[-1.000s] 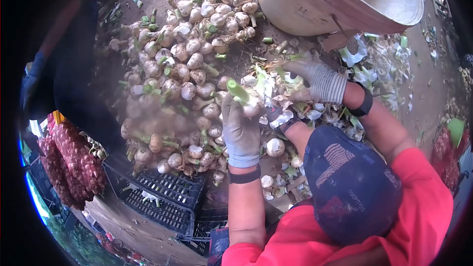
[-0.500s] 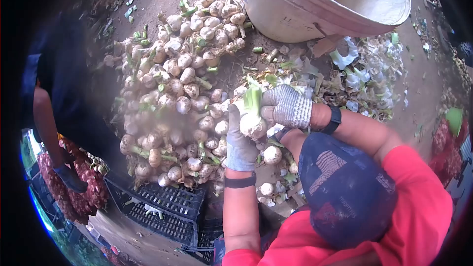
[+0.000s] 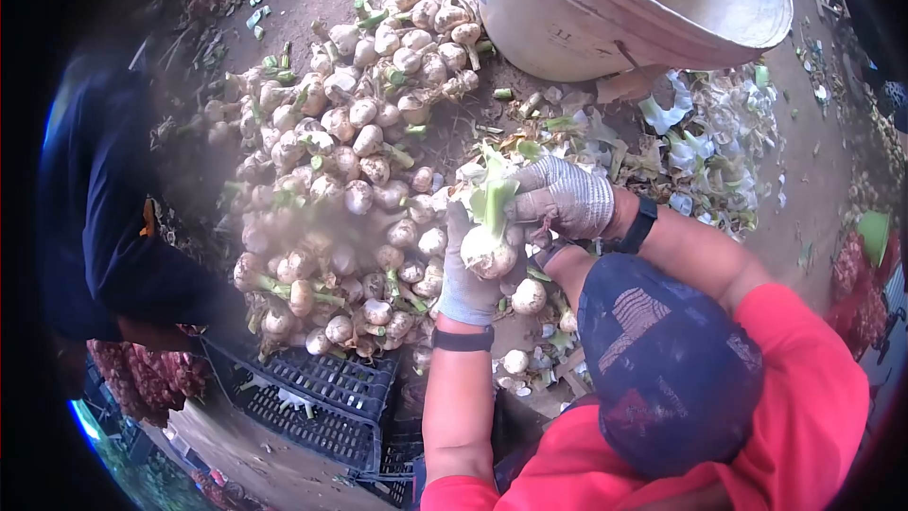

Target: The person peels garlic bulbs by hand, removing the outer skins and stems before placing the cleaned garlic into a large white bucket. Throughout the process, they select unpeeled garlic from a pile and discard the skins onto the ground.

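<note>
A white garlic bulb with a thick green stalk is held upright at the middle of the view. My left hand, in a pale dirty glove, is closed around the bulb's left side. Bent against the right side of the stalk and bulb are the gloved fingers of my right hand; part of their grip is hidden. A heap of soil-stained garlic bulbs with cut stalks lies to the left. Just below my right hand, a loose garlic bulb rests on the ground.
A large whitish tub at the top holds several pale bulbs. Husks lie to its lower right. Black plastic crates stand at the lower left, near a person in dark clothes and a red mesh bag.
My right hand has turned slightly and its fingers have loosened a little beside the stalk. The bulb sits slightly lower. The person at left has shifted, bending closer to the crates.
</note>
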Available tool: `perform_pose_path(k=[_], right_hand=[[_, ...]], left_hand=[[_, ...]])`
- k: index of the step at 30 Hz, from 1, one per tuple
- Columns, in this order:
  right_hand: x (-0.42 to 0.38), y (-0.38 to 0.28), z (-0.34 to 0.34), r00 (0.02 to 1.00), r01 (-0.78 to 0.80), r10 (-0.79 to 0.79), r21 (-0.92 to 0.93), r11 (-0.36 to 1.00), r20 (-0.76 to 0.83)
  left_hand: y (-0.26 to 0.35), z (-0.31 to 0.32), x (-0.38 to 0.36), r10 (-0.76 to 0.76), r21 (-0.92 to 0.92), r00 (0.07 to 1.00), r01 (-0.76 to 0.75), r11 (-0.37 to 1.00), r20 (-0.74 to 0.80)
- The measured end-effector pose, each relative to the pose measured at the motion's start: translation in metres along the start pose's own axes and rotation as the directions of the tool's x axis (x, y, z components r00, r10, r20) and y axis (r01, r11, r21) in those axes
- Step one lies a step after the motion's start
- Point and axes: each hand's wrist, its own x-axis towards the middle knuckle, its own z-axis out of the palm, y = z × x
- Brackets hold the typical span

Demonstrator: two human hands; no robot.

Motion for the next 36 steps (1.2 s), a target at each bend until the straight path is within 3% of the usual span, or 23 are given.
perform_pose_path(k=[2, 4, 6, 7, 8, 9, 10, 11, 12, 14, 15, 18, 19, 20, 22, 24, 28, 30, 31, 32, 33, 35, 36], right_hand=[[0.001, 0.004, -0.003, 0.999, 0.033, -0.026, 0.148, 0.988, -0.048], [-0.003, 0.000, 0.005, 0.996, 0.023, -0.005, 0.205, 0.979, -0.090], [-0.001, 0.006, 0.018, 0.960, 0.179, -0.150, 0.103, 0.978, -0.236], [-0.004, 0.004, 0.023, 0.958, 0.202, -0.214, -0.080, 0.976, -0.193], [-0.001, 0.008, 0.020, 0.959, 0.205, -0.216, -0.078, 0.976, -0.184], [0.003, 0.014, 0.015, 0.985, 0.173, -0.153, 0.349, 0.921, -0.083], [0.007, 0.017, 0.012, 0.991, 0.068, -0.132, 0.709, 0.702, 0.036], [0.005, 0.009, 0.023, 0.999, 0.037, -0.054, 0.641, 0.766, 0.006], [0.007, 0.012, 0.019, 0.998, 0.037, -0.054, 0.641, 0.767, 0.007], [0.012, 0.020, 0.005, 0.944, -0.281, -0.103, 0.926, 0.252, 0.314], [0.007, 0.011, 0.016, 0.988, -0.142, 0.005, 0.890, 0.434, 0.155], [0.010, 0.024, 0.018, 0.974, -0.160, -0.055, 0.839, 0.520, 0.219], [0.004, -0.002, 0.034, 0.974, -0.192, 0.203, 0.854, 0.484, 0.104], [0.005, 0.005, 0.031, 0.973, -0.192, 0.208, 0.853, 0.485, 0.101], [0.006, 0.011, 0.022, 0.929, -0.245, -0.096, 0.791, 0.560, 0.356], [-0.006, 0.007, 0.012, 0.963, -0.229, 0.013, 0.793, 0.564, 0.269], [-0.018, -0.012, 0.002, 0.980, -0.114, -0.049, 0.742, 0.661, 0.195], [-0.003, -0.002, -0.031, 0.895, 0.153, -0.443, 0.893, 0.424, 0.057], [-0.004, -0.010, -0.041, 0.927, 0.180, -0.371, 0.812, 0.555, 0.048], [-0.007, -0.018, -0.047, 0.952, 0.194, -0.303, 0.711, 0.676, 0.028], [-0.012, -0.020, -0.035, 0.955, 0.082, -0.253, 0.676, 0.732, 0.158], [-0.029, -0.030, -0.006, 0.988, 0.095, -0.146, 0.586, 0.805, 0.040], [-0.026, -0.044, 0.011, 0.992, 0.129, -0.119, 0.324, 0.937, -0.053]], left_hand=[[-0.008, 0.014, -0.002, 0.165, 0.036, 0.978, -0.162, 0.986, -0.130], [-0.015, 0.021, -0.004, 0.318, 0.162, 0.945, -0.302, 0.939, -0.081], [-0.029, 0.037, -0.006, 0.671, 0.503, 0.738, -0.553, 0.664, -0.075], [-0.036, 0.034, -0.002, 0.732, 0.606, 0.662, -0.519, 0.603, -0.161], [-0.039, 0.016, 0.001, 0.713, 0.459, 0.667, -0.575, 0.678, -0.218], [-0.037, -0.007, 0.001, 0.648, 0.157, 0.751, -0.629, 0.761, -0.130], [-0.032, -0.028, -0.001, 0.593, -0.156, 0.805, -0.587, 0.795, -0.011], [-0.025, -0.041, -0.002, 0.522, -0.185, 0.838, -0.494, 0.849, 0.157], [-0.023, -0.032, -0.001, 0.523, -0.185, 0.838, -0.495, 0.849, 0.158], [-0.026, 0.010, 0.001, 0.768, 0.334, 0.639, -0.714, 0.616, -0.050], [-0.031, 0.027, 0.002, 0.813, 0.333, 0.576, -0.753, 0.567, -0.082], [-0.040, 0.029, 0.007, 0.838, 0.506, 0.523, -0.687, 0.521, -0.153], [-0.032, 0.022, 0.006, 0.807, 0.368, 0.522, -0.719, 0.590, -0.275], [-0.024, 0.012, 0.006, 0.773, 0.186, 0.607, -0.751, 0.634, -0.182], [-0.011, 0.007, 0.009, 0.767, 0.224, 0.640, -0.741, 0.633, -0.052], [-0.011, 0.019, 0.006, 0.718, 0.081, 0.688, -0.714, 0.696, -0.102], [-0.016, 0.042, -0.004, 0.560, 0.195, 0.800, -0.527, 0.827, -0.214], [-0.018, 0.000, -0.004, 0.579, 0.036, 0.802, -0.589, 0.807, 0.150], [-0.018, 0.007, -0.012, 0.547, 0.197, 0.835, -0.546, 0.814, 0.054], [-0.020, -0.004, -0.011, 0.552, 0.263, 0.822, -0.568, 0.780, 0.139], [-0.023, 0.010, -0.009, 0.582, 0.344, 0.811, -0.563, 0.751, 0.058], [-0.030, 0.026, -0.009, 0.624, 0.490, 0.781, -0.544, 0.681, 0.000], [-0.033, 0.046, -0.012, 0.687, 0.508, 0.725, -0.578, 0.639, -0.038]])
